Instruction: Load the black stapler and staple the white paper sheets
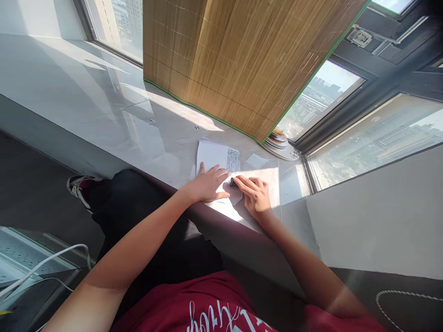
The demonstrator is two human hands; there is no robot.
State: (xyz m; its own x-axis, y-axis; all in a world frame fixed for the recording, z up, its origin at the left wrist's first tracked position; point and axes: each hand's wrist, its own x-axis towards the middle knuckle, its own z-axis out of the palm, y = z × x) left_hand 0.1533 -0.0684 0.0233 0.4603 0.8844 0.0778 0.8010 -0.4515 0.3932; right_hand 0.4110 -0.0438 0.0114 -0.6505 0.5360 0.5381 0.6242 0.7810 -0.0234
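A white sheet of paper [209, 153] lies on the pale windowsill. Along its right side runs a strip of dense dark marks [233, 159]. My left hand [208, 183] rests flat on the lower part of the sheet with its fingers spread. The fingers of my right hand [255, 194] close around a small black object [233, 182] at the lower end of the marked strip. Its exact kind is hard to make out, since my fingertips cover part of it.
A bamboo blind [221, 60] with green edging hangs just beyond the paper. Stacked round discs [281, 144] sit in the window corner. A small white piece of paper [257, 160] lies right of the sheet. White cables [51, 263] run at lower left.
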